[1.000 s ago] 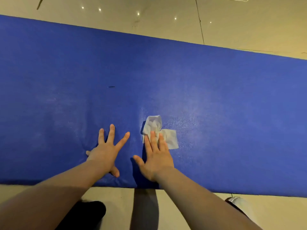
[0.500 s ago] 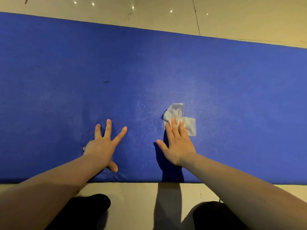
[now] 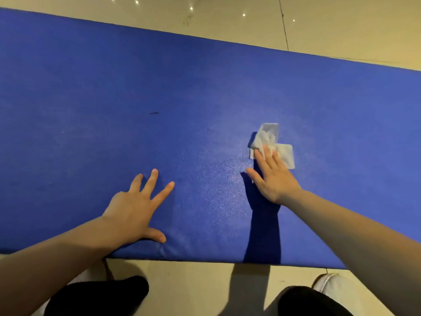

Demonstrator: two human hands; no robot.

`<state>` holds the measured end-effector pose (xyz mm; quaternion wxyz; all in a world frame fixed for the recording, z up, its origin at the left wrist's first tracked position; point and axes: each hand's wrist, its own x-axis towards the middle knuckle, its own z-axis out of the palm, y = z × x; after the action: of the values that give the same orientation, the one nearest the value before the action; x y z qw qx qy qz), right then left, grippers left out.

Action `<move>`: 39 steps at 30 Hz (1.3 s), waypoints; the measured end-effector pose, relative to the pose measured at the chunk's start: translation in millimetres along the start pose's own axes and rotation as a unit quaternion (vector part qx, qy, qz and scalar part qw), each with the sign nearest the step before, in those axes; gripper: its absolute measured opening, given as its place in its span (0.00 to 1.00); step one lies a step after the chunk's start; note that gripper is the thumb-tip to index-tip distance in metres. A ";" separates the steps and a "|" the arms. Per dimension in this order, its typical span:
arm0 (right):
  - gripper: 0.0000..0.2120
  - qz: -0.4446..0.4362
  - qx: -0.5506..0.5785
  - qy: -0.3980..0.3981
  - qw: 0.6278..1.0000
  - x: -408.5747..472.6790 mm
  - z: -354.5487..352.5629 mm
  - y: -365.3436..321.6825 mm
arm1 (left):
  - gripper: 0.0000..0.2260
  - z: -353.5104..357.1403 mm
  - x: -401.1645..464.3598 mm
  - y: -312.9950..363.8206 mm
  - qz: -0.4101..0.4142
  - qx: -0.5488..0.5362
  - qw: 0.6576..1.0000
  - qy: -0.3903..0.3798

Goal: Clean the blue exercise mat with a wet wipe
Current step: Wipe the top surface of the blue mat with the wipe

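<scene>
A long blue padded exercise mat (image 3: 205, 99) with a fine pebbled surface lies flat on a pale beige tiled floor (image 3: 341, 26), filling most of the head view from edge to edge. The person's right hand (image 3: 273, 176) presses flat on a crumpled white wet wipe (image 3: 271, 142), which sits on the mat a little right of centre; the fingers (image 3: 265, 153) are straight and close together, covering the wipe's near part, while its bunched upper end and a flat right corner stick out beyond them. The mat around the wipe and toward the near edge shows a lighter, speckled sheen. The left hand (image 3: 136, 208) rests palm down on the mat near its front edge, well apart from the wipe, with fingers spread and released, holding nothing. A small dark streak (image 3: 154, 113) marks the mat farther back, beyond the left hand. The right arm casts a dark shadow (image 3: 262, 224) across the mat's near edge. Below the mat, on the floor, are the person's dark-clothed knees (image 3: 102, 295) and part of a white shoe (image 3: 330, 283) at lower right.
</scene>
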<state>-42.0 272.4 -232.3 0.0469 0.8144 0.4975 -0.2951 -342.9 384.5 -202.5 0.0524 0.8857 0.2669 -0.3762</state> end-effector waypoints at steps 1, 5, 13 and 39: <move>0.38 0.034 0.013 -0.002 0.999 1.8 -3.3 -0.3 | 0.48 2.5 1.2 -3.3 -0.001 0.004 1.000 0.030; 0.37 -0.044 -0.037 -0.019 0.998 9.6 3.8 -52.9 | 0.45 -11.7 12.5 -19.7 0.015 -0.056 0.994 0.089; 0.40 -0.200 -0.114 -0.032 0.973 25.7 19.3 -94.0 | 0.44 -41.3 42.5 -26.4 -0.085 -0.147 0.975 0.140; 0.51 0.015 -0.048 0.012 0.999 71.4 -40.1 1.5 | 0.57 -71.1 95.7 -75.5 -0.152 -0.226 0.956 0.113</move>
<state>0.3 342.4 -237.4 0.0848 0.8219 0.4996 -0.2602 -281.3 511.2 -210.1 0.1629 0.8364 0.4806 -0.2072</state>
